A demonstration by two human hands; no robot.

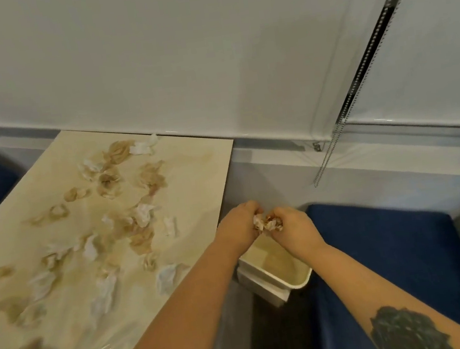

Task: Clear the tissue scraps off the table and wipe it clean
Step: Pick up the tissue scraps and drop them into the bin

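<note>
Cream laminate covers the bench (199,172), which fills the left of the view and is smeared with brownish wet streaks. Across it lie many tissue scraps (140,215), some white, some soaked tan, spread from the far edge by the wall to the near corner. To the right of the bench stands a blue seat (380,257), and in the gap between the two sits a white bin (278,280), open at the top.

Both hands meet directly above that bin. The left hand (238,226) and the right hand (294,224) each have their fingers curled in a closed grip around one shared wad of scraps (267,223), white and brown, bunched between them.

By the look of it, the step in hand is dropping a gathered handful into the bin, with the clearing barely started since most of the litter remains on the bench. The next move calls for loosening both grips so the wad falls inside the rim, and damp bits may cling to the fingers. Wiping cannot sensibly begin until the rest is collected.
</note>
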